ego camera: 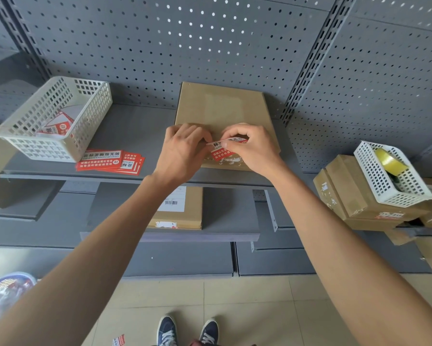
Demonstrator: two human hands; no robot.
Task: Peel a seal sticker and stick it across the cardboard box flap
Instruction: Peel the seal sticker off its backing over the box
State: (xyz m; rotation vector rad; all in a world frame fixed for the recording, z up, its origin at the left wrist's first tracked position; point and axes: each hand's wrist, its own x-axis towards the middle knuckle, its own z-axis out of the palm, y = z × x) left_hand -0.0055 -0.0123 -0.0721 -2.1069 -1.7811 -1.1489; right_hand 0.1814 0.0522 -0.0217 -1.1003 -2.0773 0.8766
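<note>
Two bare forearms stretch forward from the bottom corners and converge on a grey metal shelf [135, 136], above blue canvas shoes [167, 329] on a pale tiled floor [259, 308]. Both wrists are bent slightly down, knuckles up. The left hand [182, 151] curls its fingers inward, fingertips pinched together on the left end of a red and white seal sticker [222, 149]; the right hand [252, 148] is likewise closed on it, thumb and forefinger clamping the sticker's upper white strip just beside the left fingertips. The sticker is glossy, printed with black and white characters, and sits between the hands at the near edge of a flat brown cardboard box [222, 108]; whether it already touches the flap cannot be told. Torn white paper residue shows along the box's front edge below the right hand. Left of the left hand lies a fanned stack of stickers [110, 159], and beyond it a white plastic lattice basket [60, 121] holding more. Well to the right of the right hand, a smaller white basket [389, 176] with a yellow tape roll [388, 158] sits tilted on stacked cartons [354, 196]. Behind everything stands a dark perforated back panel [185, 46].
</note>
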